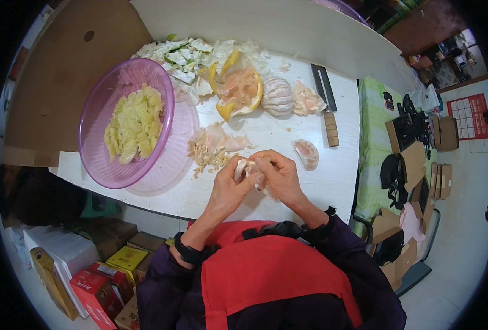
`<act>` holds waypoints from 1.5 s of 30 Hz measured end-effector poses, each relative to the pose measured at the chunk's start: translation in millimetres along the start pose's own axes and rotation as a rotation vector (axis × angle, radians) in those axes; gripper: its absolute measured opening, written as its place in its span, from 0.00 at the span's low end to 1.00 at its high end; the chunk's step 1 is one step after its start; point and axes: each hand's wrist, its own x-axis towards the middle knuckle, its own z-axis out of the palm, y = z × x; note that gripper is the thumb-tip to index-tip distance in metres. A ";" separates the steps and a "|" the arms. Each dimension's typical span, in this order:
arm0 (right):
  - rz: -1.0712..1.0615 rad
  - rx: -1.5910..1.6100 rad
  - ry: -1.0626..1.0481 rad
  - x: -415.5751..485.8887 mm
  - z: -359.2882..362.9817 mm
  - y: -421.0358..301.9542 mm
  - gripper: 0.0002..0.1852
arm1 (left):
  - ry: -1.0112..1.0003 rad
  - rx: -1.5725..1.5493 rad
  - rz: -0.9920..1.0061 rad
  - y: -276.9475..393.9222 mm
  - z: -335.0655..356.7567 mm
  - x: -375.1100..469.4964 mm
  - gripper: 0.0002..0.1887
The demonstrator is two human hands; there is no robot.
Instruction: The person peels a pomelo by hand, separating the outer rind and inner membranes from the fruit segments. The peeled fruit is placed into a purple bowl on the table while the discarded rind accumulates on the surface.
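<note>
Near the front of the white table, my left hand point(231, 181) and my right hand point(280, 173) meet around a pomelo segment point(244, 169). Both sets of fingers pinch its pale membrane, and they hide most of it. Just beyond my left hand lies a pile of pomelo seeds point(202, 152), with scraps of membrane point(223, 140) on it. To the right of my right hand rests a single unpeeled segment point(306, 154). A purple plastic bowl point(167, 136) on the left holds peeled yellowish pulp point(136, 123).
Farther back sit an opened yellow pomelo rind point(258, 97), a peeled whole pomelo point(277, 95), a membrane heap point(306, 99) and green-white peel pieces point(182, 57). A wooden-handled knife point(331, 128) lies at right. Boards point(244, 20) wall the table's back; cardboard boxes point(413, 165) lie beyond its right edge.
</note>
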 end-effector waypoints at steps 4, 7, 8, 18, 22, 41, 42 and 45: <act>-0.097 -0.106 0.037 2.8 -0.2 4.5 0.07 | -0.015 -0.076 -0.087 0.0 -3.9 3.2 0.05; 0.010 0.057 0.030 2.6 -2.5 7.0 0.07 | -0.016 -0.109 -0.059 -0.4 -2.0 2.2 0.06; 0.106 0.114 0.042 1.7 -3.2 7.2 0.07 | -0.015 -0.110 -0.047 -0.3 -1.3 1.8 0.06; 0.028 0.094 -0.044 -3.5 -4.1 6.1 0.08 | -0.012 -0.087 -0.049 -2.0 0.9 -0.8 0.05; -0.033 0.184 0.010 -3.1 -5.5 8.2 0.08 | 0.033 -0.235 -0.121 -5.3 6.2 -3.7 0.05; -0.021 0.281 0.159 1.7 -15.9 16.0 0.19 | 0.085 -0.484 -0.128 -11.1 -0.1 -1.3 0.04; -0.028 0.271 0.202 3.0 -17.2 16.4 0.19 | 0.094 -0.481 -0.135 -12.1 -0.9 -1.8 0.05; -0.054 0.290 0.278 6.5 -23.1 17.6 0.18 | 0.108 -0.491 -0.168 -16.1 -5.4 -4.5 0.05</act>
